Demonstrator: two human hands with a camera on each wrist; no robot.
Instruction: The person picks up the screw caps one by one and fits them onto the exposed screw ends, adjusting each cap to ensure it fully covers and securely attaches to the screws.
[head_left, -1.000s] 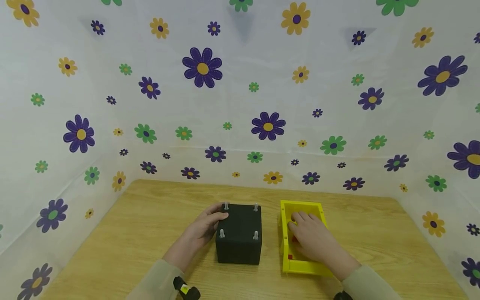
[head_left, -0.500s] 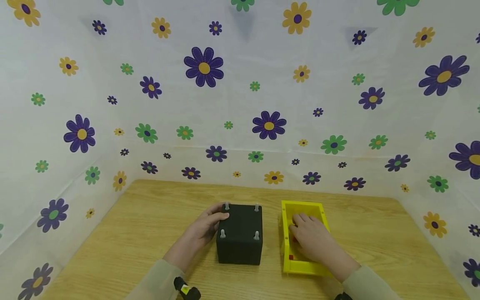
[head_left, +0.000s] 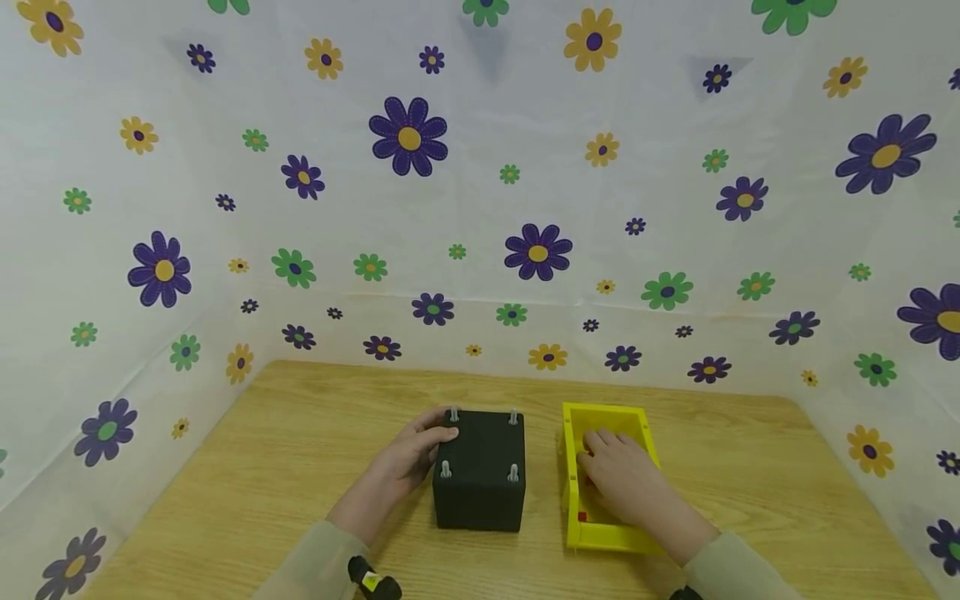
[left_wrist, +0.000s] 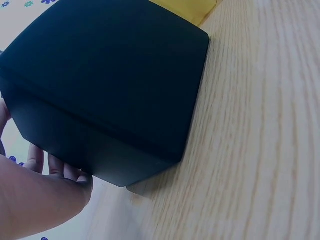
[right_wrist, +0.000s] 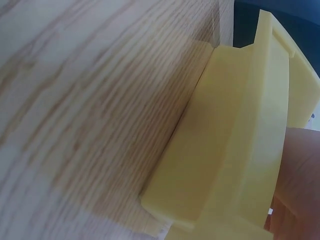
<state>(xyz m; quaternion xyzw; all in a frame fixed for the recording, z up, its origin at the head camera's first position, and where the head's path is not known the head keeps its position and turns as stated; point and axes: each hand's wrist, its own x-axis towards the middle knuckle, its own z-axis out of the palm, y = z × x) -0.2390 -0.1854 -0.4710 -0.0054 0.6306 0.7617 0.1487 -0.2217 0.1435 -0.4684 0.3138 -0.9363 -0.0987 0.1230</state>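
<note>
A black box (head_left: 480,471) with a clear peg standing at each top corner rests on the table. My left hand (head_left: 412,450) holds it at its left side, thumb on the top edge and fingers round the back. In the left wrist view, the fingers (left_wrist: 56,167) show along the far face of the black box (left_wrist: 105,85). To the right stands a yellow bin (head_left: 573,508). Inside it is my right hand (head_left: 622,475), fingers bent downward, with a small red piece (head_left: 582,517) in the near corner. The right fingertips are hidden, so I cannot tell what they hold.
The wooden table (head_left: 315,467) meets a white flowered cloth (head_left: 480,192) at the back and sides. A narrow strip of table lies between the black box and the yellow bin. In the right wrist view, the bin's wall (right_wrist: 200,145) stands between camera and hand.
My right hand has shifted only very slightly inside the yellow bin. The left hand and the black box stay in place.
</note>
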